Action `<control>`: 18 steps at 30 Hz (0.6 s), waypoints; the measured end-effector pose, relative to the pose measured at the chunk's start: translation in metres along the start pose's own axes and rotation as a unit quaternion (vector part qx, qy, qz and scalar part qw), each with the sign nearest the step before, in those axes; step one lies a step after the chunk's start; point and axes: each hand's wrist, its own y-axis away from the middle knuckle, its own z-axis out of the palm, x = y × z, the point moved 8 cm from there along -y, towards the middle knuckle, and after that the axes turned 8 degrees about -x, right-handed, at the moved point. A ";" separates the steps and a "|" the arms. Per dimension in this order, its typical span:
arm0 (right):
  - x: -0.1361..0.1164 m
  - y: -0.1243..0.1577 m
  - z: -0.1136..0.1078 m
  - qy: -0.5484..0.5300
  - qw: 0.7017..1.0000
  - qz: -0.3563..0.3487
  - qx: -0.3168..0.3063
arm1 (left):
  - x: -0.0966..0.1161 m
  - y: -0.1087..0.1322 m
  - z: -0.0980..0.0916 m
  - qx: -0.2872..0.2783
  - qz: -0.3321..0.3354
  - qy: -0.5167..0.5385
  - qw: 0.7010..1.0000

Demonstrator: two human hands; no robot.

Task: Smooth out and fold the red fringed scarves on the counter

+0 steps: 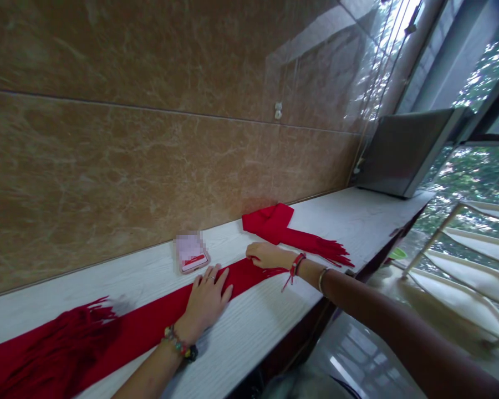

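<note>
A long red scarf runs along the white counter from the lower left to the middle. My left hand lies on it, palm down with the fingers spread. Farther right, my right hand is closed on the scarf near its fringed end; the fingertips are partly hidden. A bunched, fringed red cloth lies over the scarf at the lower left. Against the wall, beyond my right hand, rests another red scarf, folded, its fringe trailing to the right.
A phone lies near my left hand, by the wall. The white counter extends right to a grey box-shaped appliance. Brown tiles cover the wall behind. A pale rack stands beyond the counter's front edge.
</note>
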 end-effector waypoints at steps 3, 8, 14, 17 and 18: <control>0.022 0.013 0.004 0.007 1.000 0.029 0.002 | 0.002 0.001 -0.002 0.016 0.007 0.008 1.000; 0.017 0.040 -0.013 -0.002 0.997 0.055 0.048 | 0.017 0.007 -0.021 0.061 0.067 0.029 0.995; -0.061 0.033 -0.005 -0.019 0.997 -0.077 0.021 | 0.026 0.013 -0.027 0.045 0.122 0.040 0.991; -0.066 0.036 0.001 0.024 0.996 -0.081 0.023 | 0.025 0.014 -0.026 0.041 0.127 0.031 0.991; -0.065 0.038 0.002 0.029 0.996 -0.081 0.026 | 0.025 0.013 -0.025 0.039 0.130 0.025 0.990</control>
